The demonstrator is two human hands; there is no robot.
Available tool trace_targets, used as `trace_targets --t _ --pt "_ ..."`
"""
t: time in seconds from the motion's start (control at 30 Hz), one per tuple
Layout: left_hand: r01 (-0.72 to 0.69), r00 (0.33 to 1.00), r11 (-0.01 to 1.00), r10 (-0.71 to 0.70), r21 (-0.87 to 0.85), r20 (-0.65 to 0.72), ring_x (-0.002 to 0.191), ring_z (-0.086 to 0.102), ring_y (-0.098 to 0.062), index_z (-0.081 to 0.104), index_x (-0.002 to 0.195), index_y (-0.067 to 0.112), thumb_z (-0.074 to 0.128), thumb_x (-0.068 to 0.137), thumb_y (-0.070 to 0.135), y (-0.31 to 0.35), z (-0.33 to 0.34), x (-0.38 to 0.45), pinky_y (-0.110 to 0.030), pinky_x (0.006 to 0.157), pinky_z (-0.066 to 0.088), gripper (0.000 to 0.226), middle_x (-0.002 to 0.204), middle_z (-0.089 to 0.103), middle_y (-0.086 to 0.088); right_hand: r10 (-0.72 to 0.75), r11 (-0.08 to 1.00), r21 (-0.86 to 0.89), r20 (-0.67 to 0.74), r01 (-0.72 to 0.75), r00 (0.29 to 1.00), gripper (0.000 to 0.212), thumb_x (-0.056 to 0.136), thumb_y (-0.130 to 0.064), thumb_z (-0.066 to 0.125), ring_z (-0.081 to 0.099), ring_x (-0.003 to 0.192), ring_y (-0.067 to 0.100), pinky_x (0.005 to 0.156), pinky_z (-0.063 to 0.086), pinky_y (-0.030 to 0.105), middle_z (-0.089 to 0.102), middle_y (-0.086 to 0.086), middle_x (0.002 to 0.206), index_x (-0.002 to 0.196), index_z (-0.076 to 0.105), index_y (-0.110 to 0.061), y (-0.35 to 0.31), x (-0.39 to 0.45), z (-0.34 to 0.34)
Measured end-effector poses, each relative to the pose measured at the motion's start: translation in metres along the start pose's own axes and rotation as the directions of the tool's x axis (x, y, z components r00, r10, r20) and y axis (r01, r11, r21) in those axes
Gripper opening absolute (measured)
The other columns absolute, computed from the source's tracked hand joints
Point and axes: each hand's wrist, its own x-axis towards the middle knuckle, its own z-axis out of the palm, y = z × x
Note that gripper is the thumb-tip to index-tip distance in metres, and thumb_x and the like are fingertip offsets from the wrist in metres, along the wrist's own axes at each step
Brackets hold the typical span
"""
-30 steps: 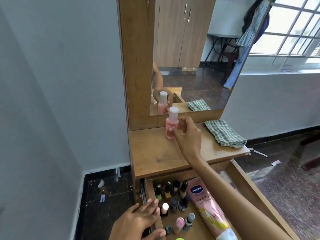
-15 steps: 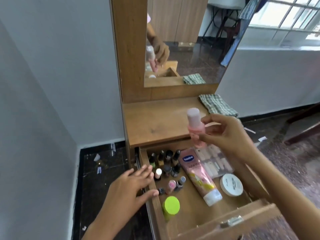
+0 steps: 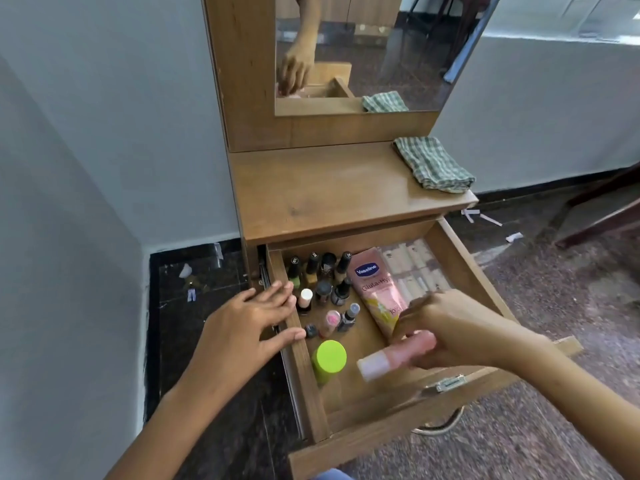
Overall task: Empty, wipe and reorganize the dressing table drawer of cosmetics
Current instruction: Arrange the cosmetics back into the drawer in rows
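The wooden drawer (image 3: pixel 301 372) of the dressing table stands pulled out. My right hand (image 3: pixel 450 330) holds a pink bottle with a white cap (image 3: pixel 391 358) tilted on its side, low over the drawer's front half. My left hand (image 3: pixel 249 323) rests with spread fingers on the drawer's left wall. Inside stand several nail polish bottles (image 3: pixel 322 278), a green-capped container (image 3: pixel 329 356), a pink Vaseline tube (image 3: pixel 377 289) and a clear box of nail tips (image 3: pixel 415 268) at the back right.
A folded green checked cloth (image 3: pixel 433 164) lies at the right end of the tabletop (image 3: pixel 311 192). A mirror (image 3: pixel 363 46) rises behind it. A grey wall stands to the left, with dark tiled floor and paper scraps (image 3: pixel 485 216) around the table.
My right hand carried the pink bottle from the tabletop down over the drawer and tipped it sideways. The view dropped toward the drawer. My left hand stayed on the drawer's left wall.
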Motion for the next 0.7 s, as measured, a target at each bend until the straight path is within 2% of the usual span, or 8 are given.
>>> trace_targets --t 0.07,0.13,0.2,0.33,0.47,0.6,0.7 --pt "0.004 1.000 1.000 -0.004 -0.001 0.001 0.124 0.035 0.005 0.058 0.118 0.028 0.029 0.077 0.075 -0.001 0.000 0.000 -0.027 0.102 0.028 0.069 0.130 0.044 0.018 -0.029 0.999 -0.025 -0.030 0.028 0.999 0.024 0.070 -0.047 0.057 0.062 0.081 0.011 0.063 0.051 0.034 0.063 -0.012 0.082 0.091 0.060 -0.037 -0.004 0.004 0.009" --pt "0.007 1.000 1.000 -0.007 0.000 -0.004 0.125 0.035 0.006 0.058 0.118 0.028 0.027 0.076 0.076 -0.002 0.001 0.000 -0.026 0.102 0.028 0.071 0.130 0.044 0.019 -0.086 0.995 -0.067 -0.152 0.076 0.985 0.023 0.063 -0.042 0.068 0.060 0.072 0.009 0.050 0.046 0.026 0.059 -0.013 0.073 0.081 0.059 -0.032 -0.008 0.004 0.014" --pt "0.005 1.000 1.000 -0.005 0.003 -0.006 0.124 0.035 0.005 0.059 0.117 0.028 0.026 0.076 0.076 -0.002 0.002 0.000 -0.027 0.102 0.029 0.072 0.130 0.044 0.018 -0.132 0.989 -0.093 -0.235 0.113 0.963 0.028 0.057 -0.038 0.074 0.058 0.068 0.009 0.047 0.038 0.024 0.057 -0.013 0.070 0.078 0.057 -0.030 -0.013 0.006 0.016" --pt "0.019 1.000 1.000 -0.019 0.010 -0.015 0.123 0.036 0.004 0.061 0.116 0.027 0.035 0.075 0.069 0.000 0.001 0.001 -0.029 0.101 0.029 0.064 0.129 0.045 0.017 -0.203 0.979 -0.072 -0.264 0.190 0.943 0.029 0.065 -0.035 0.075 0.057 0.074 0.011 0.061 0.043 0.024 0.059 -0.010 0.076 0.084 0.055 -0.027 -0.012 0.015 0.027" --pt "0.015 1.000 1.000 -0.015 0.015 -0.017 0.123 0.037 0.002 0.062 0.116 0.026 0.038 0.075 0.066 0.001 0.000 0.001 -0.029 0.101 0.028 0.061 0.128 0.046 0.016 -0.228 0.974 -0.040 -0.220 0.225 0.948 0.025 0.074 -0.045 0.071 0.054 0.082 0.009 0.068 0.042 0.026 0.061 -0.013 0.083 0.086 0.055 -0.031 -0.010 0.015 0.027" --pt "0.015 1.000 1.000 -0.015 0.024 -0.010 0.123 0.036 0.002 0.061 0.116 0.026 0.037 0.076 0.066 0.000 0.000 0.001 -0.030 0.102 0.027 0.062 0.129 0.046 0.015 -0.232 0.958 0.124 -0.188 0.257 0.954 0.009 0.083 -0.043 0.065 0.060 0.088 0.008 0.072 0.048 0.026 0.068 -0.017 0.100 0.083 0.065 -0.034 -0.007 0.008 0.025" --pt "0.017 1.000 0.999 -0.017 0.028 -0.009 0.123 0.036 0.003 0.061 0.117 0.027 0.037 0.075 0.066 0.000 0.000 0.000 -0.030 0.102 0.027 0.062 0.129 0.046 0.016 -0.166 0.956 0.218 -0.160 0.198 0.973 0.007 0.080 -0.035 0.068 0.062 0.088 0.005 0.072 0.051 0.029 0.069 -0.019 0.099 0.087 0.068 -0.036 -0.002 0.007 0.026"
